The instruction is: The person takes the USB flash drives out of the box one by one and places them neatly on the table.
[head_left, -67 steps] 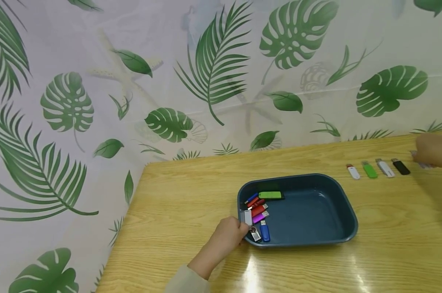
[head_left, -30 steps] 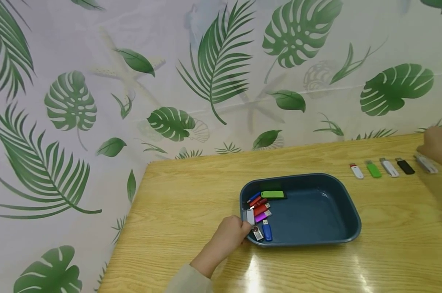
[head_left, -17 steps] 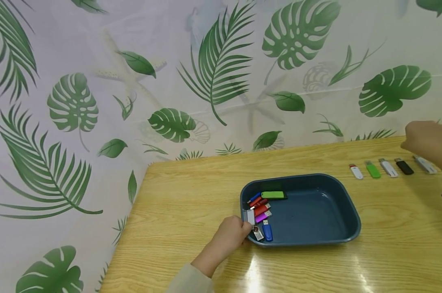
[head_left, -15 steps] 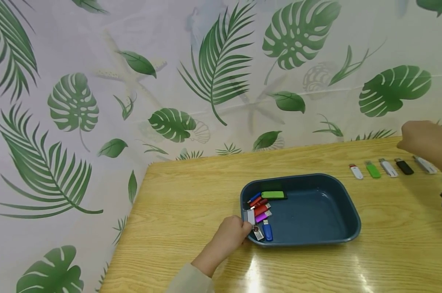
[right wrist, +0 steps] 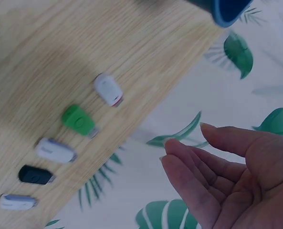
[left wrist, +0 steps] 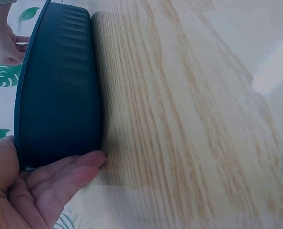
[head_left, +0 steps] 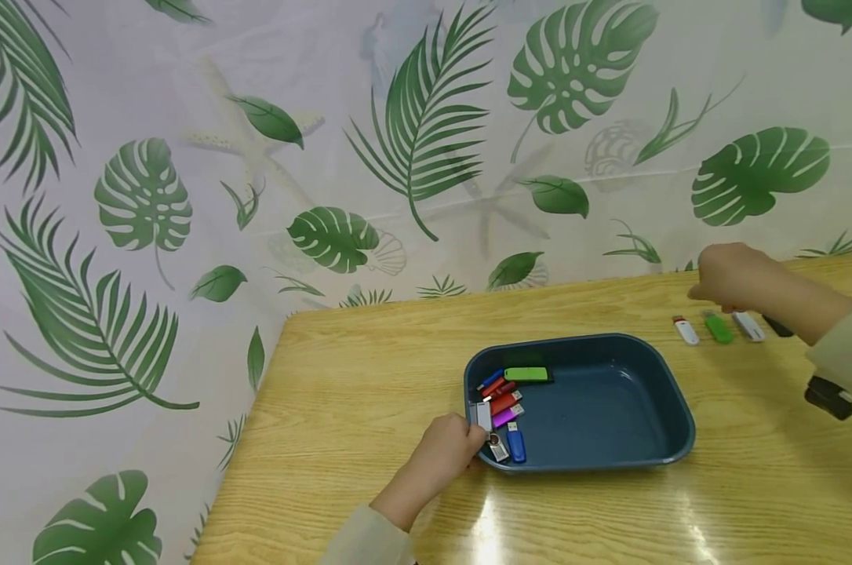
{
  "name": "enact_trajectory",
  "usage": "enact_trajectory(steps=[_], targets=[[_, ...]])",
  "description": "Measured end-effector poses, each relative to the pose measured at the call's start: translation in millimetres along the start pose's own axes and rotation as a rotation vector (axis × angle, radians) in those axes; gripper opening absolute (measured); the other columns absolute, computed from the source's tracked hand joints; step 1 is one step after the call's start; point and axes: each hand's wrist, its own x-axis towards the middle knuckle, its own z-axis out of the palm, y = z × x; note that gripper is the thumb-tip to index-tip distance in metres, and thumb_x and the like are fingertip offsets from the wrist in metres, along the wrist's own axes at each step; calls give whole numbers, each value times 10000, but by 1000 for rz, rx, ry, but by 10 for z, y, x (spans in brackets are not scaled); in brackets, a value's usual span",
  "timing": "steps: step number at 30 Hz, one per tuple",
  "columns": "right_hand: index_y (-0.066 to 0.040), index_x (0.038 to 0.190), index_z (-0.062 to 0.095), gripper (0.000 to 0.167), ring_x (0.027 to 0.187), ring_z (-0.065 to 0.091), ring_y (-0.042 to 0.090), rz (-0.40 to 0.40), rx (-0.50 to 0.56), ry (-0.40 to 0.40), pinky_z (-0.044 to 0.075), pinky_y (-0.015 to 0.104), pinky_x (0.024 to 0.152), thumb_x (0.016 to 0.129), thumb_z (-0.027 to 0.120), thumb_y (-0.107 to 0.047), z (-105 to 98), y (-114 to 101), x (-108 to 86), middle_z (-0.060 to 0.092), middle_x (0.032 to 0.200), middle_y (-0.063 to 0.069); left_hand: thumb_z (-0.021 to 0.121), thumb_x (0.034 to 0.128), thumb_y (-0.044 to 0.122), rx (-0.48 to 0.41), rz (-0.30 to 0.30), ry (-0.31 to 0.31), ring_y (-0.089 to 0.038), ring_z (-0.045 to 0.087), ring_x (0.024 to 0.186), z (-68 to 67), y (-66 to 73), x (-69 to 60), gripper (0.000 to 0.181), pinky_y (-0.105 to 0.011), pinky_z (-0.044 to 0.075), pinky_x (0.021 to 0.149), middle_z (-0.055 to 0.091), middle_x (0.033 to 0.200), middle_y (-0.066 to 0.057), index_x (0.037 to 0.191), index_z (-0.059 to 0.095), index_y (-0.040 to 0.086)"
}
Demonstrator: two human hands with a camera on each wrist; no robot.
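My left hand (head_left: 446, 451) grips the left end of the dark blue tray (head_left: 682, 408), thumb over the rim; in the left wrist view its fingers lie against the outer wall. Inside the tray, at its left, are several USB sticks: a green one (head_left: 526, 374), a purple one (head_left: 507, 416), a blue one (head_left: 515, 443), red ones and others. My right hand (head_left: 740, 278) hangs empty above the row of sticks at the right, its fingers loosely bent and thumb apart in the right wrist view. That row has white (right wrist: 108, 89), green (right wrist: 79, 120), grey-white (right wrist: 56, 150), black (right wrist: 35, 175) and another pale stick (right wrist: 17, 202).
The wooden table (head_left: 341, 377) runs back to a leaf-printed cloth (head_left: 426, 157) standing behind it and at the left. A black object (head_left: 830, 397) sits at my right wrist. The row of sticks lies right of the tray, near the table's back edge.
My right hand first let go of a pale stick at the right end of the row, then moved left above the row. My left hand has kept its grip on the tray.
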Motion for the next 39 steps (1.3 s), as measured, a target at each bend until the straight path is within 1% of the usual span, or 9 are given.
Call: enact_trajectory(steps=[5, 11, 14, 21, 29, 31, 35, 37, 39], targets=[[-101, 553, 523, 348, 409, 457, 115, -58, 40, -33, 422, 310, 505, 899, 546, -126, 42, -251, 17, 465, 462, -8, 480, 833, 123, -17, -21, -9, -95, 414, 430, 0, 0, 8, 339, -200, 289, 432, 458, 479, 20, 498, 434, 102], [16, 743, 614, 263, 464, 515, 138, -91, 39, -84, 443, 295, 503, 923, 525, -153, 66, -613, 39, 527, 545, 34, 485, 832, 129, -19, -23, -16, -103, 399, 431, 4, -3, 11, 327, -204, 281, 440, 451, 472, 19, 510, 459, 84], [34, 810, 626, 263, 474, 522, 143, -104, 66, -115, 435, 286, 493, 937, 513, -167, 83, -774, 53, 537, 567, 46, 488, 829, 128, -11, -16, -9, -104, 413, 439, 5, 1, -1, 326, -206, 286, 444, 467, 488, 9, 507, 446, 97], [-38, 751, 630, 280, 487, 563, 147, -121, 64, -187, 460, 281, 488, 942, 507, -203, 190, -1055, 155, 573, 594, 50, 488, 836, 126, -13, -22, -10, -103, 417, 441, -1, 12, -2, 334, -206, 286, 438, 505, 493, -15, 506, 444, 99], [-47, 811, 665, 261, 539, 624, 166, -157, 24, -364, 516, 320, 518, 941, 536, -232, 315, -1504, 197, 654, 685, 76, 485, 840, 131, -21, -36, -16, -103, 401, 442, 3, -16, 28, 321, -206, 285, 437, 485, 495, 6, 523, 467, 80], [-72, 750, 642, 265, 535, 625, 170, -166, 31, -394, 516, 321, 516, 941, 538, -225, 376, -1612, 196, 659, 686, 81, 486, 837, 131, -19, -34, -17, -102, 400, 441, 5, -16, 30, 321, -206, 284, 439, 483, 492, 8, 523, 478, 68], [-125, 638, 561, 303, 515, 608, 157, -175, 79, -434, 495, 295, 490, 933, 539, -194, 542, -1788, 209, 646, 658, 75, 483, 832, 129, -22, -31, -17, -97, 392, 442, 7, -11, 19, 326, -205, 279, 444, 463, 482, 23, 511, 473, 73], [-108, 662, 578, 284, 528, 622, 160, -172, 121, -459, 501, 294, 495, 931, 538, -193, 627, -1855, 224, 652, 678, 78, 486, 824, 126, -23, -19, -5, -93, 391, 440, 5, -8, 12, 328, -205, 277, 445, 453, 474, 30, 499, 456, 90], [-72, 753, 630, 234, 563, 647, 165, -152, 185, -496, 523, 304, 518, 928, 540, -199, 703, -1902, 240, 675, 739, 95, 490, 816, 120, -26, 0, 9, -90, 386, 434, 6, -8, 8, 326, -207, 273, 439, 448, 466, 35, 494, 447, 102]])
